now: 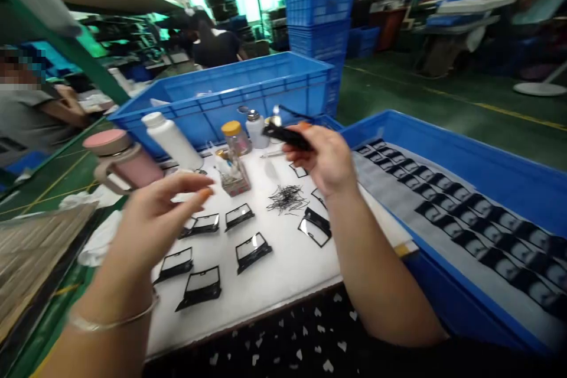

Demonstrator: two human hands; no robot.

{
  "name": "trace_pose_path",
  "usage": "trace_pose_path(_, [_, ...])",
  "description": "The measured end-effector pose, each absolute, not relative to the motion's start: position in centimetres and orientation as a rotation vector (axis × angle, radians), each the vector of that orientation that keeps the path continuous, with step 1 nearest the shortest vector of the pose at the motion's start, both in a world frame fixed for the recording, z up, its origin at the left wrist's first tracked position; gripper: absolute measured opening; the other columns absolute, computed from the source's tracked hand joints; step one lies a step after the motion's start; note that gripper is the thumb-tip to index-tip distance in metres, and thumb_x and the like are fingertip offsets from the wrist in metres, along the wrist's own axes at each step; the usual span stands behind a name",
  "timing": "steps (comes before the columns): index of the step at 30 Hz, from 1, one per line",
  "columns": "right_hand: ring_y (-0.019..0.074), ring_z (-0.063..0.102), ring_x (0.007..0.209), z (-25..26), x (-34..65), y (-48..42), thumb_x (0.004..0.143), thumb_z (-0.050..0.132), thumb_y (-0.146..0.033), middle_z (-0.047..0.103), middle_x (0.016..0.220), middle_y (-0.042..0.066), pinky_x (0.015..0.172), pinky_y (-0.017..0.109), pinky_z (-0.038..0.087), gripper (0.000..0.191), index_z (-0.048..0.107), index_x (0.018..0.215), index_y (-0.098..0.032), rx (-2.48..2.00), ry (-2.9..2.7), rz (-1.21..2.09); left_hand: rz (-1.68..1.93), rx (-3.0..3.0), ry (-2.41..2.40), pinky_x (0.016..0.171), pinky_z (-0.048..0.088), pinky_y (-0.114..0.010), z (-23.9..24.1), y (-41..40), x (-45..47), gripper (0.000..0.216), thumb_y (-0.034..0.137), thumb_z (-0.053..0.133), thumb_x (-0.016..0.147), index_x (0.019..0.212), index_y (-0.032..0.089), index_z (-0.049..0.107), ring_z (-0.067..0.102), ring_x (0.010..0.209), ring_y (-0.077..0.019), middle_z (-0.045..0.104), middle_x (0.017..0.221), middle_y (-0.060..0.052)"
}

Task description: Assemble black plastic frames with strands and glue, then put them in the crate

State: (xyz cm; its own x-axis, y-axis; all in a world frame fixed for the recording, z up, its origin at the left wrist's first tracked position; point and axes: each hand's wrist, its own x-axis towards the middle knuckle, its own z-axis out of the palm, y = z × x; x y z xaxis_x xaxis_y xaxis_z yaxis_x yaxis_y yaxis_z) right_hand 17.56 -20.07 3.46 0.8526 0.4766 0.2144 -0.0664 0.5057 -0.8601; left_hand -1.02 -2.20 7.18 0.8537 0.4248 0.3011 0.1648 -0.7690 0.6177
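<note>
On my feed, the right hand [328,156] grips a black part [287,134], held up above the white work surface [295,274]. Left hand [155,212]: half open, thumb apart from forefinger; I see nothing in it. Below, black-rimmed frames [204,294] lie spread around a heap of thin black strips [287,198]. Beyond: pink tumbler [139,166], white bottle [175,142], blue crate [252,103]. At right, a blue bin [452,150] contains rows of dark pieces [472,201].

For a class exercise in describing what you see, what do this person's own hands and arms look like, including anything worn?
The left hand and right hand are ungloved, with bare forearms. Each shows an orange nail; a thin, pale bangle circles the left wrist.
</note>
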Motion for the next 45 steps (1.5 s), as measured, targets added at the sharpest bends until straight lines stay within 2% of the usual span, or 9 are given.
trace_pose_path(3, [0.008,0.063,0.049,3.8,18.4,-21.1,0.089,0.054,-0.033,0.07,0.066,0.003,0.045,0.015,0.044,0.023,0.068,0.087,-0.014,-0.967,-0.379,0.219,0.252,2.588,0.13,0.067,0.053,-0.024,5.8,-4.6,1.5,0.017,0.034,0.063,0.086,0.093,0.022,0.073,0.066,0.081,-0.0165,0.073,0.093,-0.002])
trace_pose_path(8, [0.0089,0.061,0.047,2.7,18.4,-19.9,0.085,0.055,-0.032,0.069,0.063,0.004,0.044,0.016,0.043,0.023,0.067,0.087,-0.012,-1.025,-0.31,0.267,0.105,2.913,-0.117,0.073,0.049,-0.029,2.3,-8.2,6.0,0.02,0.01,0.057,0.083,0.085,0.021,0.073,0.066,0.079,-0.0196,0.072,0.085,-0.003])
trace_pose_path(17, [0.0089,0.06,0.046,2.2,18.0,-18.7,0.082,0.059,-0.036,0.068,0.061,0.005,0.042,0.015,0.042,0.025,0.066,0.086,-0.013,-1.069,-0.329,0.348,-0.003,2.965,-0.241,0.065,0.046,-0.028,-0.6,-9.1,7.3,0.018,0.005,0.052,0.08,0.073,0.014,0.066,0.062,0.072,-0.0213,0.067,0.078,-0.009])
trace_pose_path(23, [0.0108,0.063,0.05,1.6,17.7,-17.9,0.081,0.061,-0.036,0.07,0.065,0.006,0.041,0.016,0.043,0.025,0.068,0.086,-0.013,-1.089,-0.41,0.445,0.063,2.83,-0.247,0.068,0.046,-0.025,1.5,-8.1,4.9,0.015,0.007,0.053,0.085,0.08,0.017,0.064,0.062,0.075,-0.0169,0.067,0.08,-0.003])
trace_pose_path(26, [0.0126,0.065,0.053,1.2,17.0,-17.4,0.08,0.064,-0.039,0.07,0.067,0.007,0.042,0.017,0.045,0.027,0.069,0.086,-0.013,-1.108,-0.477,0.522,0.14,2.528,-0.161,0.068,0.048,-0.022,3.7,-6.9,2.7,0.012,0.013,0.057,0.088,0.096,0.019,0.063,0.061,0.072,-0.0126,0.067,0.083,0.0])
trace_pose_path(29, [0.0132,0.066,0.056,0.8,16.1,-16.8,0.079,0.066,-0.042,0.071,0.07,0.007,0.046,0.019,0.048,0.031,0.071,0.089,-0.013,-1.132,-0.553,0.606,0.221,2.147,-0.064,0.062,0.05,-0.021,5.6,-5.6,0.7,0.024,0.016,0.055,0.09,0.112,0.021,0.063,0.058,0.064,-0.0094,0.067,0.09,-0.002])
trace_pose_path(31, [0.0133,0.065,0.057,0.6,15.4,-16.3,0.079,0.067,-0.044,0.07,0.069,0.007,0.047,0.019,0.048,0.033,0.072,0.09,-0.012,-1.159,-0.597,0.665,0.275,2.03,-0.005,0.059,0.051,-0.02,6.2,-4.9,-0.1,0.02,0.017,0.055,0.09,0.106,0.019,0.067,0.058,0.061,-0.0086,0.067,0.091,-0.004])
trace_pose_path(34, [0.0124,0.064,0.056,0.3,14.6,-15.8,0.079,0.069,-0.045,0.07,0.069,0.007,0.046,0.019,0.048,0.034,0.073,0.088,-0.012,-1.208,-0.642,0.733,0.329,1.893,0.103,0.055,0.052,-0.019,6.1,-4.2,-0.6,0.009,0.021,0.062,0.087,0.091,0.015,0.068,0.063,0.06,-0.0107,0.067,0.076,-0.004])
trace_pose_path(45, [0.0133,0.064,0.057,-0.1,13.5,-14.8,0.079,0.069,-0.046,0.069,0.067,0.007,0.046,0.02,0.048,0.034,0.074,0.087,-0.013,-1.251,-0.696,0.868,0.653,1.57,0.276,0.054,0.055,-0.02,1.3,-4.3,0.6,0.01,0.02,0.073,0.077,0.081,0.014,0.067,0.068,0.062,-0.0137,0.07,0.069,-0.002])
